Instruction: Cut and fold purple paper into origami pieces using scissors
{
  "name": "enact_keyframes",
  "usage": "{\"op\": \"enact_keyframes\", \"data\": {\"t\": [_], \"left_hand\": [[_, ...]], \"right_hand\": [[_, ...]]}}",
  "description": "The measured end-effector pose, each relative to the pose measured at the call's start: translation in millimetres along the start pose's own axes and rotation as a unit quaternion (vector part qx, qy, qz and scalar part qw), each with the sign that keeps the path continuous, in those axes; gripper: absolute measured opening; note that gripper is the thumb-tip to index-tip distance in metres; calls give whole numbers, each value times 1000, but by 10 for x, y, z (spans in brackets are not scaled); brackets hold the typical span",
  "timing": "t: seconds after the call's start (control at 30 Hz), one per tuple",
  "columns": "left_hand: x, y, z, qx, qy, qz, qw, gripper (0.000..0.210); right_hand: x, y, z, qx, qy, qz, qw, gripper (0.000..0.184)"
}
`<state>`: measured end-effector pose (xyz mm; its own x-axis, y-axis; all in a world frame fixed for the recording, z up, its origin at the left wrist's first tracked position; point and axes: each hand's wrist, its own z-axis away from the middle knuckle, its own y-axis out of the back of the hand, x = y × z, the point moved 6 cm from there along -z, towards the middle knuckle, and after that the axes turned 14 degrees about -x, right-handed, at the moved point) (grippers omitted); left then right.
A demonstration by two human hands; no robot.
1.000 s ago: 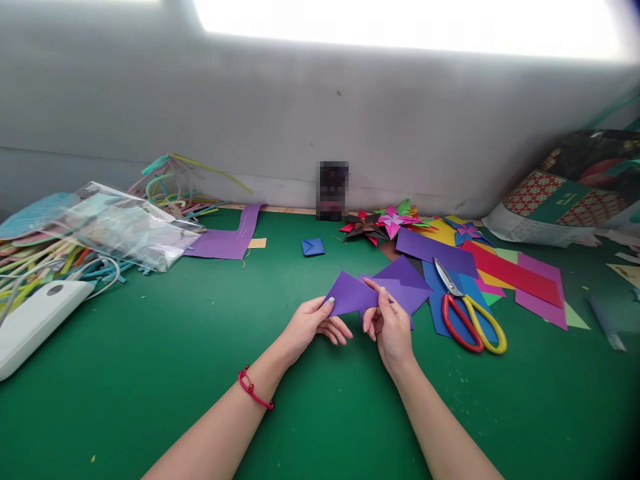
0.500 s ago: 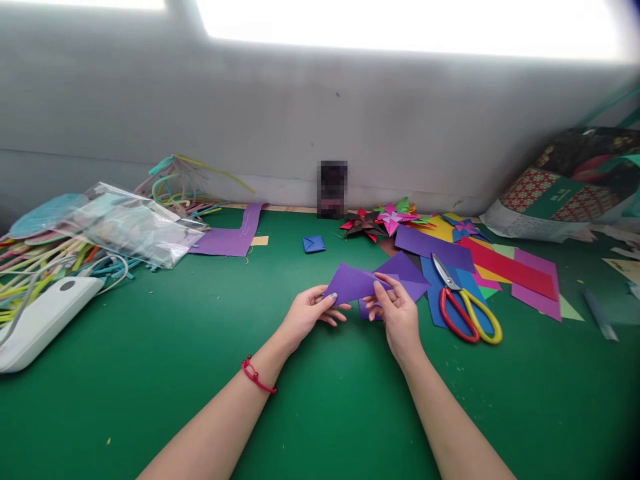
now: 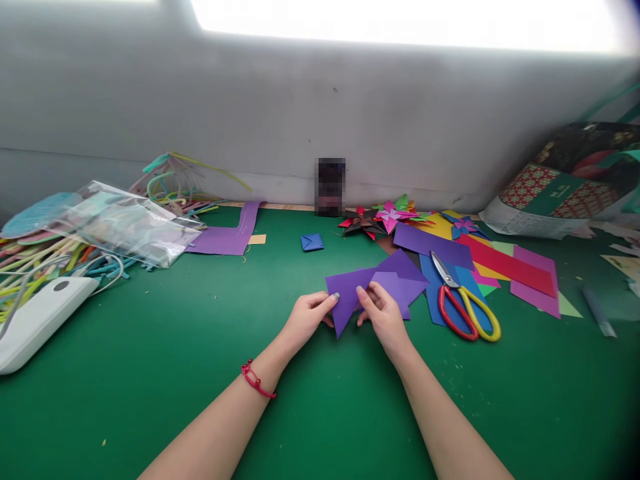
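Between my two hands is a folded piece of purple paper (image 3: 345,297), one pointed corner hanging down toward me. My left hand (image 3: 311,319) pinches its left edge, thumb on top. On the other side my right hand (image 3: 384,312) grips the paper between thumb and fingers. Just behind my right hand, more purple paper sheets (image 3: 407,280) lie on the green table (image 3: 320,413). A small folded blue paper piece (image 3: 313,242) sits beyond my left hand. Scissors (image 3: 457,300) with one red and one yellow handle rest on coloured paper to the right.
Folded paper stars (image 3: 393,217) and coloured sheets (image 3: 535,280) lie at the back right, near a patterned bag (image 3: 540,193). A clear plastic bag (image 3: 135,227), pipe cleaners (image 3: 30,260) and a white device (image 3: 45,323) are on the left. A pixelated upright object (image 3: 330,187) stands at the wall.
The purple paper has been turned in my hands, so a corner now points down toward me. My right hand has moved slightly left and closer to my left hand.
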<state>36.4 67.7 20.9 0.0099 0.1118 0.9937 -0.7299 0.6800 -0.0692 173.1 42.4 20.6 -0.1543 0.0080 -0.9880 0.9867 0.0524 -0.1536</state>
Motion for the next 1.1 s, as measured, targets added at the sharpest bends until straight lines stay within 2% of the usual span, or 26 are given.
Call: {"op": "enact_keyframes", "data": {"t": [0.17, 0.23, 0.3, 0.37, 0.4, 0.47, 0.57, 0.73, 0.83, 0.93, 1.0, 1.1], "left_hand": [[63, -61, -3, -7, -27, -39, 999, 35], [77, -78, -2, -12, -29, -48, 998, 36], [79, -78, -1, -10, -30, -51, 998, 37], [57, -60, -4, -5, -22, -26, 999, 37], [42, -45, -5, -1, -18, -1, 1000, 37], [27, -10, -5, 12, -19, 60, 998, 37], [60, 41, 12, 42, -39, 106, 993, 36], [179, 68, 76, 78, -69, 38, 994, 36], [229, 23, 94, 54, -69, -42, 995, 28], [227, -58, 87, -6, -50, -83, 995, 28], [198, -94, 81, -35, -34, -73, 996, 32], [128, -75, 74, -26, -14, -22, 999, 37]], "right_hand": [[-39, 21, 17, 21, 3, 59, 998, 26], [-26, 26, 12, 11, -4, 56, 998, 30], [-12, 30, 6, 6, -5, 38, 999, 47], [5, 61, 8, 28, -5, 18, 999, 65], [17, 79, 11, 40, -10, 12, 999, 67], [32, 107, 15, 53, -18, 13, 998, 57], [33, 102, 15, 32, -26, 27, 999, 38], [7, -1, 27, -44, -45, 50, 997, 41], [-35, -62, 38, -77, -43, 50, 995, 46], [-83, -68, 41, -75, -35, 56, 995, 49], [-109, -50, 39, -66, -33, 60, 995, 52], [-143, 24, 36, -40, -33, 55, 997, 52]]}}
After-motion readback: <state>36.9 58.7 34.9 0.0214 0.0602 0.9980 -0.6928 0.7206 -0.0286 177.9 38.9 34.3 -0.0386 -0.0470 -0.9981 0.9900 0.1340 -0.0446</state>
